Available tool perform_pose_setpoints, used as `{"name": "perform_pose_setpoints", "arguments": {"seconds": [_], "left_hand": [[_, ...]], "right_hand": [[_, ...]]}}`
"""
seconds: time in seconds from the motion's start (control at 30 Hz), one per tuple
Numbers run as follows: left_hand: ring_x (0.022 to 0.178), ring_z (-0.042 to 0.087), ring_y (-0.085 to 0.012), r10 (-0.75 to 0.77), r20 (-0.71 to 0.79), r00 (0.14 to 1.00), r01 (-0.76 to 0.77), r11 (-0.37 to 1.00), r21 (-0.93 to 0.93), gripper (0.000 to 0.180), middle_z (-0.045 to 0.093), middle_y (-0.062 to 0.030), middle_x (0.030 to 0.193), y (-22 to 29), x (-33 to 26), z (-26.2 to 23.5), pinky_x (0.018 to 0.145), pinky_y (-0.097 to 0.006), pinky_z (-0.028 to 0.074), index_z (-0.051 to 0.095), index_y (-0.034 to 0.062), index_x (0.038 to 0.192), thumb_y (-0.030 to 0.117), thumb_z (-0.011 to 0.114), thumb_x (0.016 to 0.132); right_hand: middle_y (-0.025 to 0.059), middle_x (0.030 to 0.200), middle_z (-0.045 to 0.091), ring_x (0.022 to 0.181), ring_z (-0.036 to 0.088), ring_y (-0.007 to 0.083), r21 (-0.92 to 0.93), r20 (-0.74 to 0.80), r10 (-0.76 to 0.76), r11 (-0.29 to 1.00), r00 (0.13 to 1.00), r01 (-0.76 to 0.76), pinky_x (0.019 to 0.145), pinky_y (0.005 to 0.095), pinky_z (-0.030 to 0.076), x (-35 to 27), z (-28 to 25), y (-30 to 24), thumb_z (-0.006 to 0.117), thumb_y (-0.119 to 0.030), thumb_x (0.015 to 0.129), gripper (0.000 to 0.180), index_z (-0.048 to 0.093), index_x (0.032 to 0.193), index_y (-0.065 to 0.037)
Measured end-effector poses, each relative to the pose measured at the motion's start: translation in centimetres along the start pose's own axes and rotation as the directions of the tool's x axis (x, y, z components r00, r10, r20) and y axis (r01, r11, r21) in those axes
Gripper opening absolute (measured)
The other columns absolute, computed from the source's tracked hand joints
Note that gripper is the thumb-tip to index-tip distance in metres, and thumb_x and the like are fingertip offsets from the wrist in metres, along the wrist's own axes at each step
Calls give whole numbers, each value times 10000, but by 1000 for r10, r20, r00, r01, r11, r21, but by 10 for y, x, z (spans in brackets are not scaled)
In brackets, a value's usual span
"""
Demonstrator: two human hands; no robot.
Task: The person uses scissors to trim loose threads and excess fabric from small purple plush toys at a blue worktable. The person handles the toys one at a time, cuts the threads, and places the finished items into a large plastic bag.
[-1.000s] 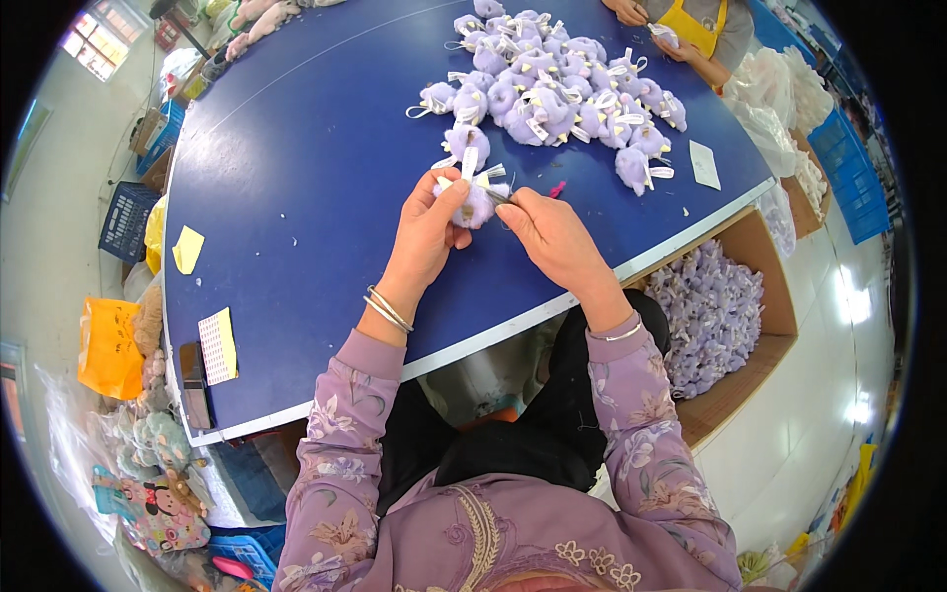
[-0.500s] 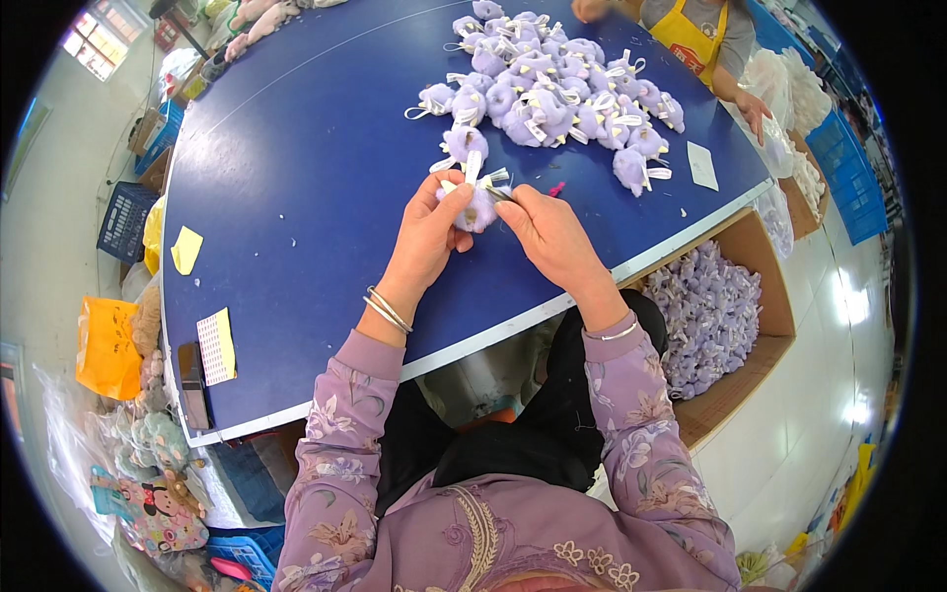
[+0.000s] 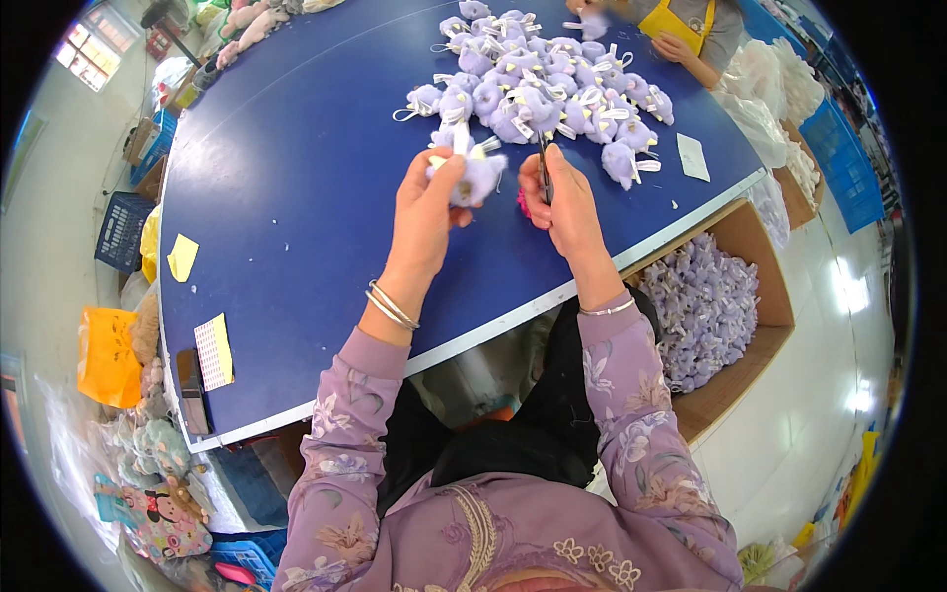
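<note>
My left hand (image 3: 424, 209) pinches a small lilac plush toy (image 3: 481, 180) with white ribbon at its top, just above the blue table (image 3: 326, 187). The toy is a little blurred. My right hand (image 3: 566, 202) is closed round a slim dark metal tool (image 3: 544, 170), its tip pointing away from me. A pink part (image 3: 524, 203) shows beside the fingers; whether the tool is snips or tweezers I cannot tell. The tool is apart from the toy. Beyond my hands lies a heap of similar lilac plush toys (image 3: 533, 69) with white loops and pale yellow bits.
An open cardboard box (image 3: 774, 296) full of lilac toys stands below the table's right edge. White paper (image 3: 692, 157), a yellow note (image 3: 182, 258), a printed sheet (image 3: 213, 350) and a phone (image 3: 192, 391) lie on the table. Across it, a co-worker in a yellow apron (image 3: 681, 22) handles a toy.
My right hand has drawn the tool away from the toy and turned its tip from leftward to away from me. The toy has tilted in my left hand. The co-worker's hand has pulled back.
</note>
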State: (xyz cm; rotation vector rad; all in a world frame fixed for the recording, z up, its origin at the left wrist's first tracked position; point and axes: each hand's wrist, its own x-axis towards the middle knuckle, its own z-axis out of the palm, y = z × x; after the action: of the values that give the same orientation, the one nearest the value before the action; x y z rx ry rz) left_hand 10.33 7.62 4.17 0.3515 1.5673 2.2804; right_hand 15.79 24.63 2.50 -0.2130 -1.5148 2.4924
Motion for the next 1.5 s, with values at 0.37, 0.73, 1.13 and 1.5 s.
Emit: {"name": "perform_pose_setpoints", "arguments": {"seconds": [0.37,0.73,1.13,1.5], "left_hand": [[719,603,-127,120,-221,968,-132,990,-41,216,637,-52,921,9,9,-1,559,-241,434,535,100,1119,262,539,976],[1264,447,-367,475,337,813,-511,304,804,451,482,-200,1379,4,36,30,1070,-410,374,607,40,1213,213,690,806],[984,632,-205,170,106,980,-195,690,697,401,620,-111,1129,-16,27,-32,868,-307,509,525,31,1216,68,632,831],[859,624,-106,161,-15,987,-142,906,400,232,648,-68,1013,-16,-2,-24,720,-232,530,587,-6,1137,91,612,928]], "right_hand": [[-66,553,402,467,328,22,-201,-32,32,979,999,-37,419,218,235,10,-4,-1,670,-251,910,282,665,855,25],[-71,666,513,584,444,20,-298,-148,-90,954,985,42,503,208,331,18,-7,10,643,-173,901,171,732,953,-35],[-11,751,603,670,486,52,-460,-68,-148,882,987,101,593,234,389,15,-2,7,645,-275,919,294,668,913,17],[55,1008,636,873,567,80,-366,274,-38,920,961,141,751,243,480,0,17,10,689,-177,885,356,591,1151,37]]}}
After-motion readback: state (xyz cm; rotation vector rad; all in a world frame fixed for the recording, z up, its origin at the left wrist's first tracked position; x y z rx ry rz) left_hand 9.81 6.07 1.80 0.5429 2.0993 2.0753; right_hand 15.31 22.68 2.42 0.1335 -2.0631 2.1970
